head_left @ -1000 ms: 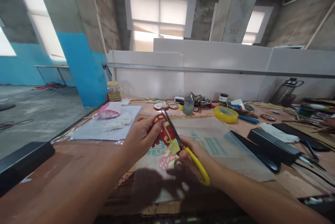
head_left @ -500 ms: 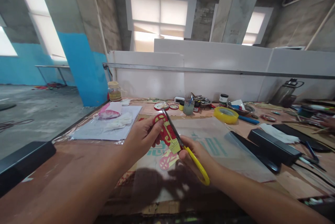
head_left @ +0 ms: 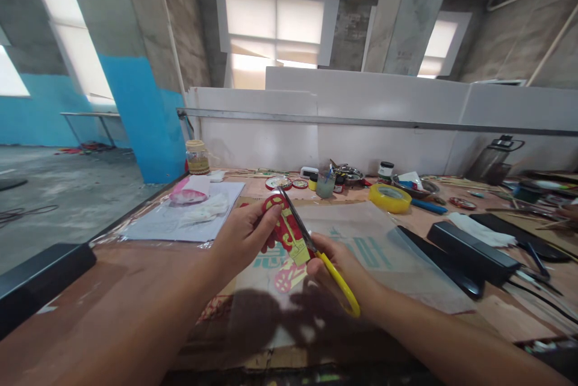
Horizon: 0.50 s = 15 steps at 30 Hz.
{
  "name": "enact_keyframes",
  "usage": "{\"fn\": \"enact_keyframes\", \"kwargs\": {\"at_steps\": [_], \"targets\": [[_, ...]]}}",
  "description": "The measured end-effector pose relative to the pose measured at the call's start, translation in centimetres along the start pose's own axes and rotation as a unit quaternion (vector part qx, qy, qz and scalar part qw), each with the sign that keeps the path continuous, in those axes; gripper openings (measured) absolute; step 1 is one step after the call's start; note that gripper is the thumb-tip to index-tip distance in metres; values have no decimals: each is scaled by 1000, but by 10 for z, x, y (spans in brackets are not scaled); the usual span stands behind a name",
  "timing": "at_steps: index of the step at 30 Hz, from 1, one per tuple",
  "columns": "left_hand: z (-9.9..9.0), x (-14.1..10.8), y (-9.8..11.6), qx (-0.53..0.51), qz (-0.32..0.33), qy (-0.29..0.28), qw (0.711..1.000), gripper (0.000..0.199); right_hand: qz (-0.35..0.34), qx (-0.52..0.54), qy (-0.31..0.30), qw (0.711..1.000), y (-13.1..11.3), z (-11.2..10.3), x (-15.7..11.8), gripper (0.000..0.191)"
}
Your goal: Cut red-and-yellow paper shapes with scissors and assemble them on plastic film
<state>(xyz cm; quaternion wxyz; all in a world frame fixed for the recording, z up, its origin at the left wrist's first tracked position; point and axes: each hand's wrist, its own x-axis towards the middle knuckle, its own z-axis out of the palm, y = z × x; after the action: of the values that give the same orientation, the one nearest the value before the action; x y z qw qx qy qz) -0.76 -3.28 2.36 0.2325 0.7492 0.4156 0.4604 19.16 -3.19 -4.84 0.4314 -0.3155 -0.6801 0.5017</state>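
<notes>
A concrete room with a blue-painted pillar [head_left: 135, 115] and bright windows [head_left: 274, 24] lies beyond a white partition [head_left: 361, 127] at the back of the brown counter [head_left: 112, 289]; on the counter a flattened cardboard sheet [head_left: 361, 253] lies under the work, with a clear plastic sleeve [head_left: 180, 217] to the left and black cases [head_left: 469, 247] to the right; a yellow tape roll [head_left: 389, 197] and small jars [head_left: 197, 157] stand farther back. The left hand [head_left: 244, 238] pinches a red and yellow paper cutout [head_left: 286, 229], held above the cardboard; the right hand [head_left: 336, 265] is clenched around yellow-handled scissors [head_left: 316, 250], whose blades lie along the cutout's right edge.
</notes>
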Motion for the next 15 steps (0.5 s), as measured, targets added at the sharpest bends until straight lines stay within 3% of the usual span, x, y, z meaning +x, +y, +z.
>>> {"fn": "enact_keyframes", "kwargs": {"at_steps": [6, 10, 15], "targets": [[-1, 1, -5, -15, 2, -4, 1000, 37, 11, 1, 5, 1000, -4, 1, -1, 56], [-2, 2, -7, -24, 3, 31, 999, 38, 44, -6, 6, 999, -13, 1, -4, 66], [-1, 0, -6, -5, 16, 38, 999, 38, 24, -11, -13, 1000, -11, 3, -6, 72]]}}
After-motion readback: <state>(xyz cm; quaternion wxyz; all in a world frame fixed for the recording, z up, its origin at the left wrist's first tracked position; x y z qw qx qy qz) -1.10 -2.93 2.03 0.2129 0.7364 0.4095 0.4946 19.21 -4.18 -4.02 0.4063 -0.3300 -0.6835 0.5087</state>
